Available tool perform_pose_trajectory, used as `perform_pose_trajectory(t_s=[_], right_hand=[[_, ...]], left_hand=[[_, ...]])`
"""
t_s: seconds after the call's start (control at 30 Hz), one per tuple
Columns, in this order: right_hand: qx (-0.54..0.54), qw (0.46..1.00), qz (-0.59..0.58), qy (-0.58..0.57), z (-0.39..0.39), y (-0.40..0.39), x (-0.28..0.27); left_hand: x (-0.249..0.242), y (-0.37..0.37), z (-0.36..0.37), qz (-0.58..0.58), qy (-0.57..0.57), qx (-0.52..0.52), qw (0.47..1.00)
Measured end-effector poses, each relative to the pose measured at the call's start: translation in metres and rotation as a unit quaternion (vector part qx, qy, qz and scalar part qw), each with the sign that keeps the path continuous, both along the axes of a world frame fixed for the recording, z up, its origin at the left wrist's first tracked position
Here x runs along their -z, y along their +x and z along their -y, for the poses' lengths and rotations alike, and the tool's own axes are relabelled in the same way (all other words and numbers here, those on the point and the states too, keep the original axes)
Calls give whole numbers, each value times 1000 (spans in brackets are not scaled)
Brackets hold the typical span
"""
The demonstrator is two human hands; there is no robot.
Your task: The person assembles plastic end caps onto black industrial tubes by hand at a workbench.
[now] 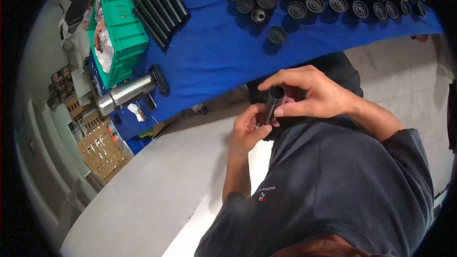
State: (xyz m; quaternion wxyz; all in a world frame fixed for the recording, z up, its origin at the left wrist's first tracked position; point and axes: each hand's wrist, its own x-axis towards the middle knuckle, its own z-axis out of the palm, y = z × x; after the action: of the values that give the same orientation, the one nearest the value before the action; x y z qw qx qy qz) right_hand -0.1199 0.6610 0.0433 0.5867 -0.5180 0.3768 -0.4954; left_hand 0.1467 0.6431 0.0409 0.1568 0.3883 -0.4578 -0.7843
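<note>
A short black tube (272,106) is held in front of my body, its round open end facing up. My left hand (250,124) is closed around the lower part of the tube, with the thumb along its near side. Curved about the upper end is my right hand (312,92), its thumb against the tube's side and its forefinger reaching over past the rim. The tube's lower end is hidden by the fingers. Beyond the hands, a single dark round cap (276,35) lies on the blue cloth (209,62) near the table's edge.
Several black round ribbed parts (315,4) stand in rows at the far right of the table. Long black tubes (159,7) lie at the far left. A green crate (127,28) with white and orange contents stands beside a steel cylinder (128,91) and a phone (150,102).
</note>
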Motion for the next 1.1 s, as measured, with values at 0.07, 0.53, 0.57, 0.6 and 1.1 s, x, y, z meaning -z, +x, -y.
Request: perform_pose_trajectory(t_s=[0.07,0.53,0.57,0.6,1.1], right_hand=[[-16,1000,-6,0,-3,2,2],[-27,998,-41,50,-4,10,3],[-29,998,-36,44,-4,8,2],[-30,998,-31,39,-4,6,1],[84,988,12,126,-12,19,5]], left_hand=[[4,-1,-4,18,6,5,1000],[-4,8,-7,84,23,91,992],[-4,10,-5,99,-9,95,990],[-4,12,-4,114,-41,99,988],[-42,-9,29,376,-675,-90,629]])
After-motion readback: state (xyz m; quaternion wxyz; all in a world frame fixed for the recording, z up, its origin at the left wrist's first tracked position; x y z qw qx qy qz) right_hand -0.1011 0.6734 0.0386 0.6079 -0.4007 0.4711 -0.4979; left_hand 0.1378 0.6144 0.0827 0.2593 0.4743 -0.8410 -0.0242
